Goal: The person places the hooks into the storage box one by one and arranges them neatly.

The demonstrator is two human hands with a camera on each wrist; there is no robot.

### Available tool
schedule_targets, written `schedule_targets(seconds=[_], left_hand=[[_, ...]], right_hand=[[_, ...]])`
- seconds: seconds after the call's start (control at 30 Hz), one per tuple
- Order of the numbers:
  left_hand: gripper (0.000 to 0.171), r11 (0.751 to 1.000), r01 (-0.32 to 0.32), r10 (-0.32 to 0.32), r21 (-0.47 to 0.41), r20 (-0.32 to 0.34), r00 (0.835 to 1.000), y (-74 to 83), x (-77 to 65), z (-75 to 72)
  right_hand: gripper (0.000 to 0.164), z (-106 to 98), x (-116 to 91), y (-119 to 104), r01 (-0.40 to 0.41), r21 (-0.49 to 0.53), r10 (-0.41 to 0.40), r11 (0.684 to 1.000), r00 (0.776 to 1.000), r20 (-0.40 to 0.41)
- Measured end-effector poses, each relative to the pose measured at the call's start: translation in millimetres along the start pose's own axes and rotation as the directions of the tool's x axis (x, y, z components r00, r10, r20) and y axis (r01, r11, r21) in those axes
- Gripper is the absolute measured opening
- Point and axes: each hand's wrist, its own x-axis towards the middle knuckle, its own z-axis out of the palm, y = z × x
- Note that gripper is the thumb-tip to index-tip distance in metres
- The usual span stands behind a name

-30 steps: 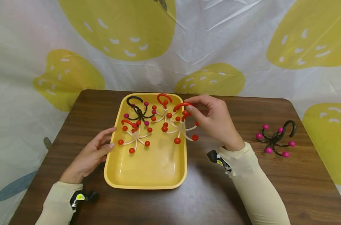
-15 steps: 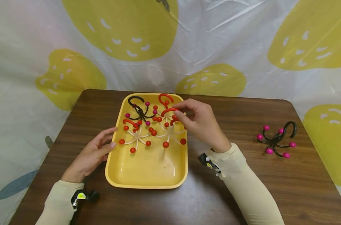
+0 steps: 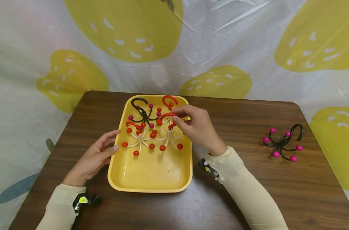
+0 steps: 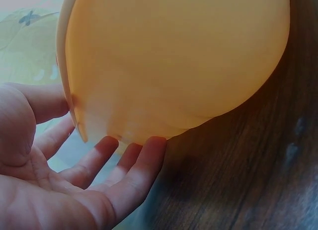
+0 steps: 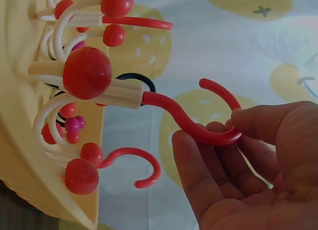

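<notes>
In the head view a yellow tray (image 3: 151,191) holds several multi-arm hook hangers. My right hand (image 3: 196,126) pinches the red hook of a white hanger (image 5: 174,111) with red ball tips, between thumb and fingers. That hanger is upright over the tray's right half; contact with the tray floor cannot be told. Around it are a white-and-red hanger (image 3: 139,139) at left, a black hanger (image 3: 144,114) with magenta balls behind, and another white-and-red hanger (image 3: 170,101) at back. My left hand (image 4: 99,185) holds the tray's left side, thumb at the rim and fingertips against the outer wall.
To the right on the brown table (image 3: 243,179) stands another black hanger (image 3: 283,142) with magenta balls, outside the tray. A fruit-printed cloth (image 3: 151,76) hangs right behind the table's back edge. The tray's raised rim runs all round the hangers.
My right hand has moved left and slightly down with the white-and-red hanger, from the tray's right rim to inside it. My left hand stays at the tray's left side.
</notes>
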Motion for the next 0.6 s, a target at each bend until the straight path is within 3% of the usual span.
schedule_targets(seconds=[0.4, 0.6], left_hand=[[0.062, 1.0, 0.012, -0.012, -0.006, 0.0, 1.0, -0.6, 0.5, -0.4], [0.062, 1.0, 0.014, -0.014, -0.006, -0.003, 1.0, -0.5, -0.1, -0.7]], right_hand=[[0.015, 8.7, -3.5, 12.1, -0.009, -0.078, 0.01, 0.997, 1.0, 0.008], [0.015, 12.9, -4.7, 16.3, -0.038, -0.056, 0.04, 0.998, 0.998, 0.039]])
